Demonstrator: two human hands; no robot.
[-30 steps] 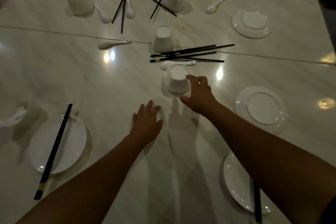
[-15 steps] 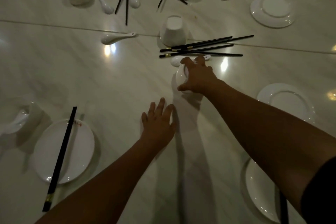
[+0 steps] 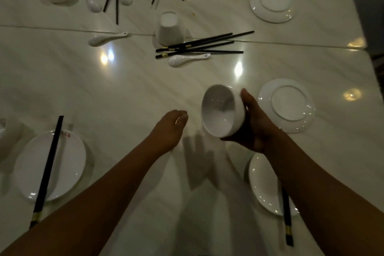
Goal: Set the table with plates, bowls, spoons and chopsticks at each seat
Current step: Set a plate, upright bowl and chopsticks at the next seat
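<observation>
The pale, glossy tabletop (image 3: 128, 97) lies in dim light, with lamp glints across it. Nearest on the left, a left plate (image 3: 68, 164) sits right way up with a black chopstick (image 3: 50, 158) laid across it. On the right, a near plate (image 3: 261, 189), partly hidden by the forearm, carries a second chopstick (image 3: 287, 220).

The left hand (image 3: 170, 129) hangs over the tabletop with fingers loosely bent, holding nothing. Just beside it, the right hand (image 3: 255, 124) grips a white bowl (image 3: 222, 110) from behind and below. The bowl is clear of the tabletop and tipped so its empty inside faces the camera. Right of that hand lies an upturned plate (image 3: 287, 105), foot ring up.

Farther off, a spoon (image 3: 187, 59) lies just beside a loose bundle of chopsticks (image 3: 187, 47), which touches an inverted bowl (image 3: 170, 28). Another spoon (image 3: 106, 38) lies to the left of it. At the far end are a far plate (image 3: 272, 5), also upside down, more inverted bowls, spoons and crossed chopsticks.
</observation>
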